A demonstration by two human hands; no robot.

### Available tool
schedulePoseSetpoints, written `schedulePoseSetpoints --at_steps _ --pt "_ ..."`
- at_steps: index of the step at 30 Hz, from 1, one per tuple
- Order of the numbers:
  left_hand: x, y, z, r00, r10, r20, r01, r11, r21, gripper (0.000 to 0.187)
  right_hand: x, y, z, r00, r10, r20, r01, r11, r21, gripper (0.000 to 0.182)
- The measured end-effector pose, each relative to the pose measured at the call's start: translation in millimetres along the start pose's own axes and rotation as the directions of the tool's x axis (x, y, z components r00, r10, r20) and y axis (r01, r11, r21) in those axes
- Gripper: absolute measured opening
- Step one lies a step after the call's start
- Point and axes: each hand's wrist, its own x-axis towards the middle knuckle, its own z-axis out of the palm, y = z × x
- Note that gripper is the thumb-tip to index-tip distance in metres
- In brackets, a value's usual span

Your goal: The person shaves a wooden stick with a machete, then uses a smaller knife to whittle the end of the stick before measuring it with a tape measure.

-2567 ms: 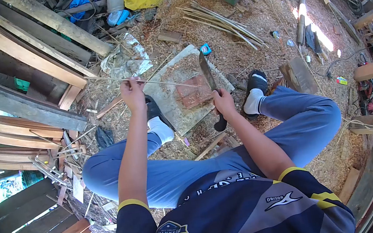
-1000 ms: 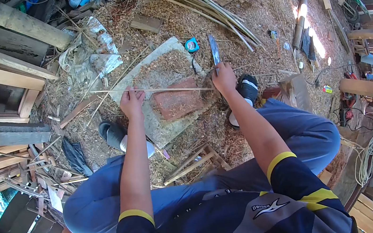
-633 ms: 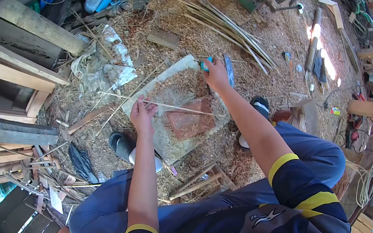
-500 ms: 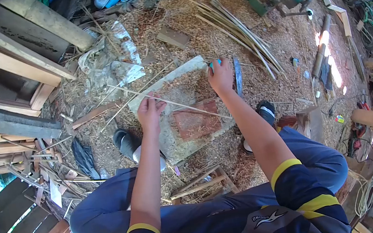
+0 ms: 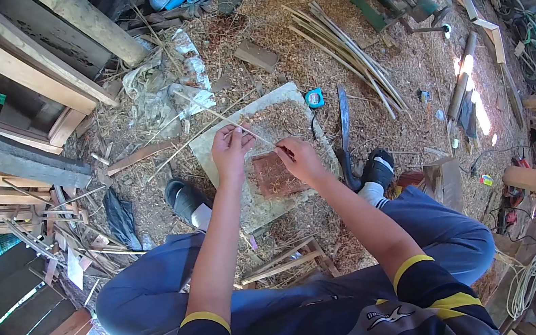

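Observation:
A thin wooden or bamboo strip (image 5: 209, 111) slants over a pale, dusty board (image 5: 209, 140) on the ground. My left hand (image 5: 230, 151) is closed around the strip's middle part. My right hand (image 5: 300, 160) pinches it near its lower right end, just above a reddish-brown wooden block (image 5: 270, 179). On the board's upper right edge rests a turquoise tape measure (image 5: 314, 98), apart from both hands. Right of the board lies a long knife (image 5: 344, 115), its dark handle towards my right foot.
A bundle of long strips (image 5: 352, 56) lies ahead on shavings-covered ground. A green metal machine, perhaps a vise (image 5: 395, 2), stands beyond. Crumpled plastic sheeting (image 5: 153, 81) and timber (image 5: 28, 163) are on the left. A small wooden frame (image 5: 295, 260) sits between my legs.
My right hand has left the tape measure and moved down and left onto the strip. My left hand has shifted slightly right with the strip, which has slid up and left.

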Motion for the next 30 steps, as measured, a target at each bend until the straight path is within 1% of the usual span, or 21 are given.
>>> schedulePoseSetpoints --at_steps 1,5,10,13,16,17,19,20,22,25,26,29,30 --pt "-2 0 3 1.000 0.005 0.000 -0.005 1.000 0.006 0.017 -3 -2 -2 1.000 0.004 -0.013 -0.003 1.000 0.016 0.009" --pt "-10 2 11 1.000 0.013 0.011 -0.014 0.999 0.037 0.017 -17 -8 -9 0.998 -0.022 -0.055 0.020 0.999 -0.028 0.010" --pt "-21 12 15 0.995 0.006 0.097 -0.023 0.985 0.173 0.016 -34 -17 -18 0.995 -0.040 -0.088 0.035 0.998 -0.058 0.010" --pt "-29 20 20 0.992 -0.005 0.128 -0.026 0.970 0.242 0.016 -43 -24 -26 0.993 -0.045 -0.113 0.044 0.999 -0.008 0.008" --pt "-34 24 23 0.989 -0.020 0.145 -0.022 0.958 0.284 0.015 -52 -32 -35 0.993 -0.022 -0.120 0.014 0.998 -0.065 0.007" --pt "-36 25 24 0.988 -0.025 0.151 -0.021 0.955 0.295 0.015 -55 -36 -37 0.991 -0.038 -0.131 0.030 0.997 -0.064 0.007" --pt "-44 28 28 0.988 -0.033 0.150 -0.013 0.955 0.296 0.015 -61 -41 -40 0.985 -0.074 -0.154 0.064 0.996 -0.065 0.006" --pt "-48 30 30 0.988 -0.037 0.149 -0.009 0.955 0.296 0.014 -63 -44 -41 0.982 -0.066 -0.177 0.054 0.996 -0.070 0.006" --pt "-51 27 30 0.993 -0.031 0.111 0.005 0.974 0.229 0.015 -71 -48 -40 0.974 -0.049 -0.222 0.033 0.996 -0.079 0.007" --pt "-56 24 28 0.996 -0.042 0.074 0.032 0.992 0.123 0.017 -80 -51 -40 0.943 0.033 -0.332 -0.045 0.999 -0.029 0.009" --pt "-57 24 27 0.997 -0.048 0.064 0.043 0.995 0.086 0.017 -83 -51 -41 0.946 0.021 -0.322 -0.035 0.999 -0.038 0.010" --pt "-54 21 15 0.984 -0.169 0.063 0.170 0.985 -0.012 0.019 -93 -50 -41 0.958 0.012 -0.287 -0.030 0.998 -0.059 0.012" --pt "-60 26 19 0.989 -0.129 0.076 0.127 0.991 0.031 0.021 -95 -51 -41 0.962 0.025 -0.271 -0.043 0.997 -0.063 0.013"
